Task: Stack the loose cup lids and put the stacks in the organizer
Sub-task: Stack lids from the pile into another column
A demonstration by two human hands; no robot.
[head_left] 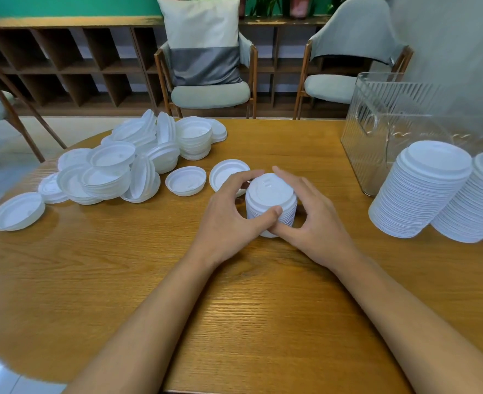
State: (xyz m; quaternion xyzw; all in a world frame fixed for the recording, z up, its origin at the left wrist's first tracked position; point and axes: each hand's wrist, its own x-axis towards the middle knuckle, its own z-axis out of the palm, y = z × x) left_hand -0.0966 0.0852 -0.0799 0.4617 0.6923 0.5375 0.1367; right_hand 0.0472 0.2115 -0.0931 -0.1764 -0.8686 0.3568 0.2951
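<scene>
A short stack of white cup lids (271,199) stands on the wooden table (121,265) at the centre. My left hand (231,211) and my right hand (311,214) curl round it from both sides, thumbs at the front and fingers behind. A heap of loose white lids (126,163) lies at the back left, with two single upturned lids (186,180) just left of my hands. Two tall lid stacks (422,189) lean at the right. Behind them stands the clear ribbed organizer (399,120).
One lid (17,211) lies alone near the table's left edge. Chairs (209,89) stand behind the table's far edge, in front of a wooden shelf unit (64,66). The near half of the table holds only my forearms.
</scene>
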